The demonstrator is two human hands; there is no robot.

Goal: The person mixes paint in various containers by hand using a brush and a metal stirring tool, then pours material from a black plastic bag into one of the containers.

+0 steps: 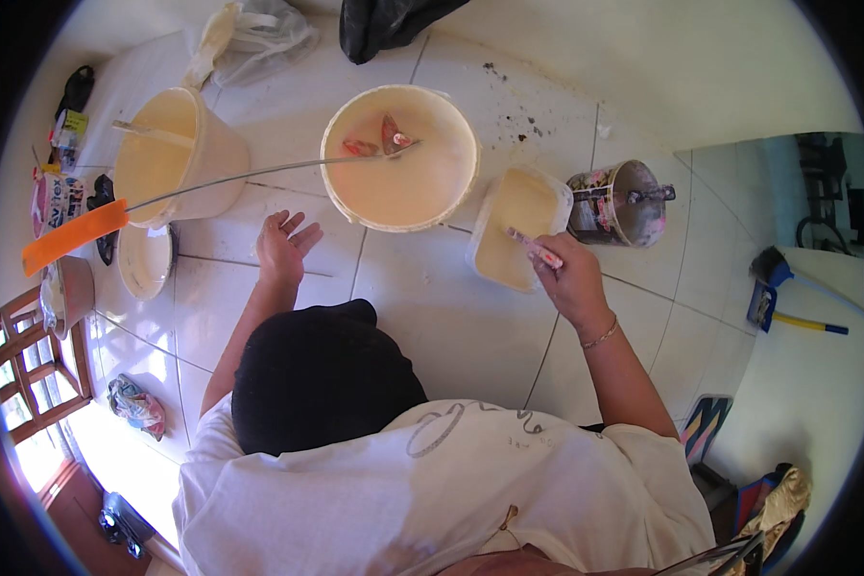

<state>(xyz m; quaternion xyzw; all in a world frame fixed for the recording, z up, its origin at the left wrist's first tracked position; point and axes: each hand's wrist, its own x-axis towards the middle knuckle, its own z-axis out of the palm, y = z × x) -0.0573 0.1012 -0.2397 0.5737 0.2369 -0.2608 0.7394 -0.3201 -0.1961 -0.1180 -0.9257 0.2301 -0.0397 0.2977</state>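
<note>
My right hand (568, 276) is closed on a short paint-smeared tool (536, 248) with a red-and-white handle, perhaps a brush. The tool slants over a rectangular plastic tub (520, 190) of cream paint. My left hand (286, 252) is held out palm up with its fingers apart, holding nothing. Beyond my hands stands a round bucket (467, 158) of cream paint with red-and-grey pieces (390, 137) in it. A thin metal rod with an orange handle (75, 237) reaches across to this bucket; its tip is over or in the paint.
A second cream bucket (223, 158) stands at the left, near a paint-coated lid (146, 264). Beside the tub is a paint-streaked can (634, 213). Far right are a blue brush and dustpan (762, 305). A crumpled cloth (136, 407) lies at the left; bags (264, 43) sit behind.
</note>
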